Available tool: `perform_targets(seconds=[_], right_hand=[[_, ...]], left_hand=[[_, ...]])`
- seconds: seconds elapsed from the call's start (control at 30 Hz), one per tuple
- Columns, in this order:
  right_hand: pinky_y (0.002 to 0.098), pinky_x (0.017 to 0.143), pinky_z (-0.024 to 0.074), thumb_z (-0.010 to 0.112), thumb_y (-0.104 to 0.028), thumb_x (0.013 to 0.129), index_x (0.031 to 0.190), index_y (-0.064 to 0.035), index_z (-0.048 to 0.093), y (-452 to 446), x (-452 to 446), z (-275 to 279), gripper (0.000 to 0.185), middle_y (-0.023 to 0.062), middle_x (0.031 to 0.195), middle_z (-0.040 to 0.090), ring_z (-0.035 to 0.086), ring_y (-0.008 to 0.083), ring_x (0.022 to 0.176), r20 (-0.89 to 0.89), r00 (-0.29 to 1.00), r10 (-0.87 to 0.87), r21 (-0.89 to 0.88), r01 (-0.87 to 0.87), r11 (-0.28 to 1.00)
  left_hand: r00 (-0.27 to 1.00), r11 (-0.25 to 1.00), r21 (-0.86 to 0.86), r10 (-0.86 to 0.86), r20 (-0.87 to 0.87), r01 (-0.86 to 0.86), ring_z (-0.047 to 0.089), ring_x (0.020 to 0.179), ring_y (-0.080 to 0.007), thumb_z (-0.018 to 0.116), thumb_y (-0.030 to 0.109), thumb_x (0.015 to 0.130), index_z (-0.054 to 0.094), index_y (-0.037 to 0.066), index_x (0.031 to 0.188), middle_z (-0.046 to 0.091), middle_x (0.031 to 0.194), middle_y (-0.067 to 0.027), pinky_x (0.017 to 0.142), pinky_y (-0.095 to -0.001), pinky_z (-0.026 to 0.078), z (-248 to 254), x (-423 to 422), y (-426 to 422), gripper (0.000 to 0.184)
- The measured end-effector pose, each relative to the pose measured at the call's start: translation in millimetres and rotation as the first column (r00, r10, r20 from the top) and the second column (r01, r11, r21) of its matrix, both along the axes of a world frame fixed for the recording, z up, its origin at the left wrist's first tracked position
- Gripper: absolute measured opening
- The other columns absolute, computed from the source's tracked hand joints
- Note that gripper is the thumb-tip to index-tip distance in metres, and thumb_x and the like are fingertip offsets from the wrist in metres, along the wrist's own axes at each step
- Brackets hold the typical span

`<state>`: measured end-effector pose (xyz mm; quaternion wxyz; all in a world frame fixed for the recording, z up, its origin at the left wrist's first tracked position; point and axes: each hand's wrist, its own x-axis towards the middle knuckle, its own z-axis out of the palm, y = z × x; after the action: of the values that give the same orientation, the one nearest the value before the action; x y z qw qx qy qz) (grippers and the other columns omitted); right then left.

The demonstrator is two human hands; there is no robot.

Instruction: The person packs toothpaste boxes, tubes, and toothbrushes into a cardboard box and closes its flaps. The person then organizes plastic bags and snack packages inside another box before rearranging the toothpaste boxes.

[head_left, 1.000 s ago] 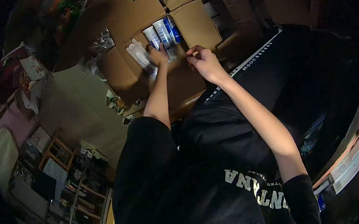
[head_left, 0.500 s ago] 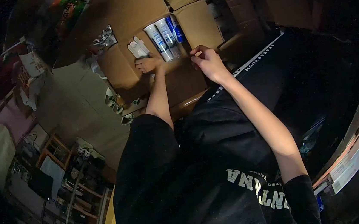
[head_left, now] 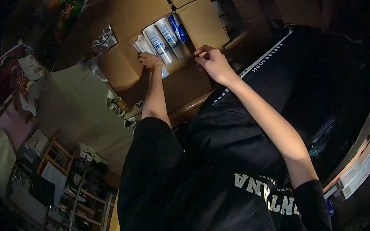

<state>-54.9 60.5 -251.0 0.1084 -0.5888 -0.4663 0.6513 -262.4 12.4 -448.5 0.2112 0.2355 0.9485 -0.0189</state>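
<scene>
My left hand (head_left: 150,62) reaches into an open cardboard box (head_left: 186,83). Its fingers are closed over a bundle of long white pieces with rounded ends (head_left: 143,43), whose exact kind is unclear. Against the bundle lie two long white tube-shaped packs with blue print (head_left: 157,44), and a bluer pack (head_left: 177,28) sits beyond them. My right hand (head_left: 212,64) hovers near the box's right side, apart from the packs. Its fingers are curled towards the thumb, with nothing visible in them.
A raised cardboard flap (head_left: 203,24) stands right of the packs. Crumpled silvery wrapping (head_left: 105,38) lies left of the box. A black surface with white lettering (head_left: 275,80) is at the right. Shelving with mixed items (head_left: 79,201) fills the lower left.
My left hand has shifted slightly left and up, with the white bundle now lower and beside the tube-shaped packs. The packs appear slightly further left. My right hand has hardly moved.
</scene>
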Motion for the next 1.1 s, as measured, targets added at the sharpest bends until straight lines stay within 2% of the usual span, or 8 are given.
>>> perform_targets(seconds=[0.33, 0.6, 0.63, 0.67, 0.8, 0.9, 0.97, 1.1], right_hand=[[0.0331, 0.075, 0.0416, 0.053, -0.013, 0.075, 0.09, 0.0018, 0.053, 1.5, -4.4, 4.8, 0.021, 0.0171, 0.084, 0.059, 0.057, 0.0289, 0.083, -0.004, 1.0, 0.009, -0.02, -0.009, 1.0], [0.0334, 0.076, 0.0414, 0.053, -0.012, 0.075, 0.091, 0.0016, 0.052, 2.1, -1.5, 2.6, 0.022, 0.0176, 0.085, 0.059, 0.056, 0.0298, 0.084, 0.016, 1.0, 0.014, 0.006, -0.014, 1.0], [0.0291, 0.067, 0.0416, 0.052, -0.01, 0.077, 0.091, 0.001, 0.053, 1.8, -1.6, 2.1, 0.018, 0.0125, 0.075, 0.057, 0.055, 0.0214, 0.071, 0.022, 1.0, 0.021, 0.032, -0.021, 0.999], [0.0249, 0.058, 0.0419, 0.051, -0.007, 0.078, 0.092, 0.0005, 0.053, 1.6, -1.8, 1.8, 0.015, 0.0073, 0.066, 0.056, 0.053, 0.0131, 0.059, 0.029, 0.999, 0.027, 0.058, -0.028, 0.998], [0.0248, 0.057, 0.0417, 0.051, -0.006, 0.078, 0.091, 0.0005, 0.052, -0.4, -2.2, -2.4, 0.015, 0.007, 0.065, 0.055, 0.053, 0.013, 0.059, 0.005, 1.0, 0.005, 0.067, -0.005, 0.998], [0.0246, 0.056, 0.0416, 0.052, -0.006, 0.078, 0.091, 0.0006, 0.052, -0.8, -2.7, -2.4, 0.015, 0.007, 0.065, 0.055, 0.053, 0.0126, 0.059, -0.022, 1.0, -0.008, 0.042, 0.009, 0.999], [0.0334, 0.075, 0.0409, 0.053, -0.013, 0.074, 0.089, 0.002, 0.053, -0.2, -1.7, -1.1, 0.022, 0.0187, 0.084, 0.058, 0.056, 0.0305, 0.083, -0.021, 0.999, -0.026, -0.004, 0.026, 1.0], [0.0337, 0.077, 0.0404, 0.053, -0.014, 0.074, 0.089, 0.002, 0.053, 0.5, -1.5, -5.7, 0.022, 0.0194, 0.085, 0.058, 0.055, 0.0317, 0.084, 0.01, 0.999, -0.035, 0.008, 0.035, 0.999]], left_hand=[[0.992, 0.974, 0.196, -0.097, -0.081, 0.111, 0.039, 0.103, -0.0378, 0.073, 0.021, 0.057, 0.023, 0.002, 0.123, 0.038, 0.11, -0.0207, 0.084, -0.0445, 0.039, 10.7, 10.6, -11.2, 0.084], [0.976, 0.99, 0.045, 0.121, 0.18, -0.131, 0.048, 0.097, -0.037, 0.072, 0.017, 0.054, 0.028, -0.002, 0.114, 0.049, 0.101, -0.0247, 0.083, -0.0374, 0.04, 0.9, -2.3, 4.0, 0.077], [0.976, 0.991, 0.045, 0.118, 0.181, -0.128, 0.048, 0.097, -0.037, 0.072, 0.017, 0.054, 0.028, -0.002, 0.114, 0.049, 0.101, -0.0247, 0.083, -0.0374, 0.04, 3.2, -1.4, 4.8, 0.077], [0.981, 0.994, 0.062, 0.074, 0.178, -0.086, 0.047, 0.097, -0.0374, 0.073, 0.017, 0.055, 0.028, -0.003, 0.114, 0.049, 0.101, -0.0249, 0.084, -0.0381, 0.04, 5.7, -0.7, 6.2, 0.077], [0.989, 0.956, 0.279, -0.117, 0.093, 0.087, 0.046, 0.097, -0.039, 0.069, 0.029, 0.065, 0.033, -0.005, 0.114, 0.048, 0.1, -0.0263, 0.083, -0.0407, 0.038, 0.8, -0.3, 2.6, 0.07], [0.974, 0.943, 0.331, -0.073, 0.213, -0.002, 0.044, 0.097, -0.0388, 0.058, 0.04, 0.074, 0.041, -0.005, 0.109, 0.048, 0.1, -0.0272, 0.084, -0.0421, 0.036, -36.0, -10.8, -7.2, 0.06], [0.981, 0.919, 0.394, -0.088, 0.172, 0.013, 0.043, 0.098, -0.0382, 0.055, 0.043, 0.075, 0.043, -0.004, 0.107, 0.048, 0.101, -0.0267, 0.085, -0.0426, 0.035, -7.4, 2.1, 2.6, 0.058], [0.966, 0.891, 0.423, -0.233, 0.108, 0.168, 0.04, 0.098, -0.0357, 0.054, 0.045, 0.075, 0.047, -0.004, 0.104, 0.049, 0.103, -0.0236, 0.087, -0.0433, 0.032, -14.1, -3.9, -0.2, 0.057]])
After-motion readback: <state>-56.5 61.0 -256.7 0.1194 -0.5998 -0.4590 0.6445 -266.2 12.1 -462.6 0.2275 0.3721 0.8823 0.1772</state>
